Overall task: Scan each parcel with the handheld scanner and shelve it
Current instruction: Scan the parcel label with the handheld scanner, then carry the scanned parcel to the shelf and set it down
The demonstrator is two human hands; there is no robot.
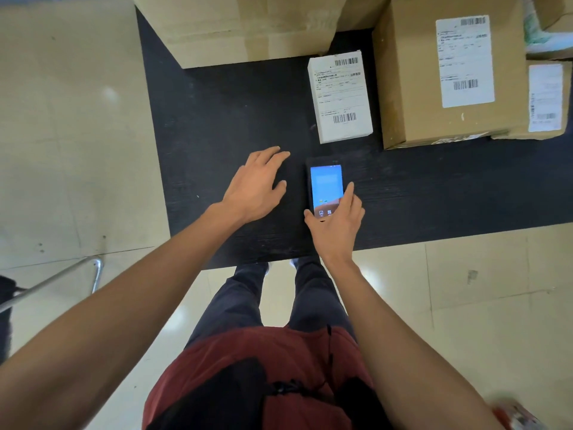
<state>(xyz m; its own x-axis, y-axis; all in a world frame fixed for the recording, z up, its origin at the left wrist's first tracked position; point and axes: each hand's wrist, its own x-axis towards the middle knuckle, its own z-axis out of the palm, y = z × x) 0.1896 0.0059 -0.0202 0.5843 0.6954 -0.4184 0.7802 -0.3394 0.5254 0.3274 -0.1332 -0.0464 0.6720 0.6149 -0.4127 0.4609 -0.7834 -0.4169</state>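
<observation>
While two hands (254, 184) hover — four parcels (341, 96) wait.

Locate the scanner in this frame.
The scanner lies on the black table, gripped by the right hand, just below the white parcel, right of the left hand.

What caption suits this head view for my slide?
Right hand grips the black handheld scanner on the black table, small white labelled parcel just beyond.

Black table (235, 113), tiled floor (62, 119), metal chair leg (62, 277)
</observation>
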